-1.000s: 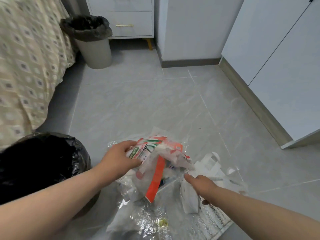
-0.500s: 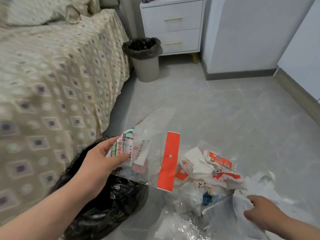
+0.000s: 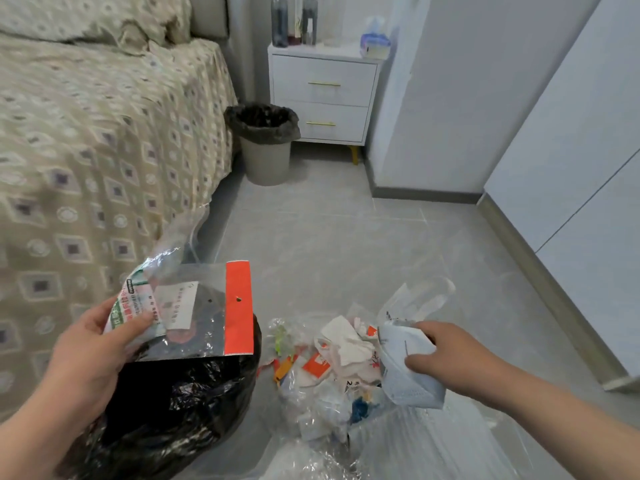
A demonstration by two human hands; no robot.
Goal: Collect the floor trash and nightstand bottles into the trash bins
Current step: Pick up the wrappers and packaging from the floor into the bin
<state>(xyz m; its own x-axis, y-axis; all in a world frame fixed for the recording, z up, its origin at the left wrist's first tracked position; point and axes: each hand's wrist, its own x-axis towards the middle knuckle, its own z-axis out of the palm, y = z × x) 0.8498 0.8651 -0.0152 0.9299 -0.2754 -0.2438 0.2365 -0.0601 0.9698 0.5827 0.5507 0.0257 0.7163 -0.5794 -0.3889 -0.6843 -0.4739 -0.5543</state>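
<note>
Over the near black-bagged bin [image 3: 173, 410], the left hand [image 3: 86, 355] grips one clear packet [image 3: 194, 317] with a red strip, its label print too blurred to read. Just right of that bin sits one trash heap [image 3: 332, 368], where the right hand [image 3: 446, 358] pinches one pale-blue mask [image 3: 408, 375]. Well beyond that bin stands a second bin [image 3: 265, 143], with two dark bottles [image 3: 280, 20] on the nightstand [image 3: 322, 91].

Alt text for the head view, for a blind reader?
The left hand holds a clear packet with a red strip over a black-lined bin, while the right hand grips a pale blue mask above a trash pile on grey floor tiles. Behind stand a bed, a second bin and a nightstand bearing bottles.
</note>
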